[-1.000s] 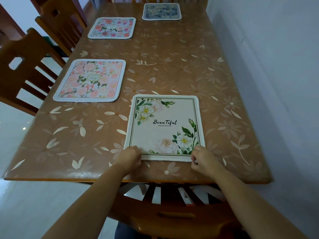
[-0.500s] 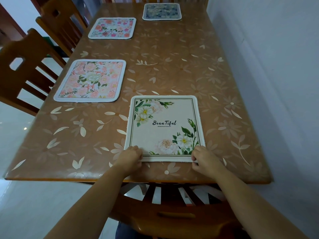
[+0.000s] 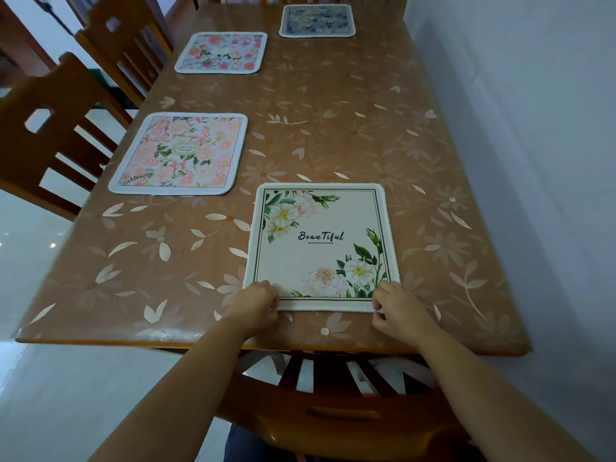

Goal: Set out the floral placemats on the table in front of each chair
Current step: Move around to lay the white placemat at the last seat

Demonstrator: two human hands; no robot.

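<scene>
A cream placemat (image 3: 320, 241) with white flowers and the word "Beautiful" lies flat near the table's front edge. My left hand (image 3: 256, 303) pinches its near left corner and my right hand (image 3: 398, 306) pinches its near right corner. A pink floral placemat (image 3: 181, 153) lies at the left side. Farther back is a pink and blue floral placemat (image 3: 221, 52). A dark blue placemat (image 3: 316, 21) sits at the far end.
The brown table (image 3: 350, 128) carries a clear leaf-patterned cover and stands against a white wall (image 3: 533, 128) on the right. Two wooden chairs (image 3: 50, 128) (image 3: 123, 38) stand on the left. Another chair back (image 3: 333, 405) is right below my arms.
Both hands stay on the cream placemat's near corners. The mat has barely shifted.
</scene>
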